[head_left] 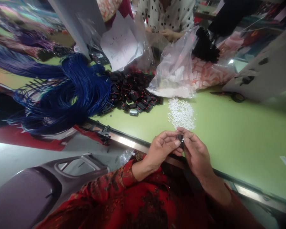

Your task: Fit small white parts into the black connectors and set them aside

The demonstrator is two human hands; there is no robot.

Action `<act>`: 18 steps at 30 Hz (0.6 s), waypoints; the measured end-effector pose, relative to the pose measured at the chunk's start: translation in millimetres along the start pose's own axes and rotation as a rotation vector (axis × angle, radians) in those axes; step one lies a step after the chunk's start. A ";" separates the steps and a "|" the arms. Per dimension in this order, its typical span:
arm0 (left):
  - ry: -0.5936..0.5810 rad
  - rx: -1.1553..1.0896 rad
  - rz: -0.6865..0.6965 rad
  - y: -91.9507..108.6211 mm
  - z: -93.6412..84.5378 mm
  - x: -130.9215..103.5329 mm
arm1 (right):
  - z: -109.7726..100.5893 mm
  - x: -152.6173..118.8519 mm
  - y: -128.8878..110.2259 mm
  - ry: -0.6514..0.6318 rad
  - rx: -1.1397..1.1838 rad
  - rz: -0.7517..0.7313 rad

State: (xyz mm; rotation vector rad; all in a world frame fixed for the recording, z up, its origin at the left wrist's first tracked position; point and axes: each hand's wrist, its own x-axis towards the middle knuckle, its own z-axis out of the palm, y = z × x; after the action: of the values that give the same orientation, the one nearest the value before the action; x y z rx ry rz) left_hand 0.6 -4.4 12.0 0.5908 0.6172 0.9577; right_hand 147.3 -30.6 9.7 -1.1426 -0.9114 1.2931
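Just above the table's near edge, my left hand (pixel 160 148) pinches a small black connector housing (pixel 180 138) between thumb and fingers. My right hand (pixel 197 152) meets it from the other side, its thumb and forefinger closed on a tiny white piece (pixel 183 139) at the housing's face. Whether the white piece sits inside the housing is too small to tell. Beyond my fingers lies a spread of tiny white pieces (pixel 181 113). To its left is a heap of black connector housings (pixel 135 92), some with orange-red parts.
A large bundle of blue wires (pixel 78 92) hangs over the left table edge. Plastic bags (pixel 175 78) and a paper sheet (pixel 120 44) stand behind the heap. Black scissors (pixel 237 96) lie at the right back. Across the table sits a person in a dotted shirt (pixel 157 14). A chair (pixel 26 194) stands lower left.
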 end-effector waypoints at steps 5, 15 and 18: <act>0.000 -0.011 0.008 0.9 0.5 -1.7 | 1.8 -1.2 1.4 0.028 -0.016 -0.035; -0.022 0.068 0.102 -2.5 -4.6 0.4 | 0.1 -3.5 1.8 0.040 -0.007 -0.008; -0.053 0.112 0.143 -3.0 -5.6 0.1 | 1.3 -3.1 1.5 0.038 0.047 0.014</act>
State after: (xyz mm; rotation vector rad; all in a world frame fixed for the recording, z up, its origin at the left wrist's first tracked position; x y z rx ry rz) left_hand -1.6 -4.6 6.1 0.7660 0.5904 1.0423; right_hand 145.3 -33.6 8.9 -1.1346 -0.8424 1.2939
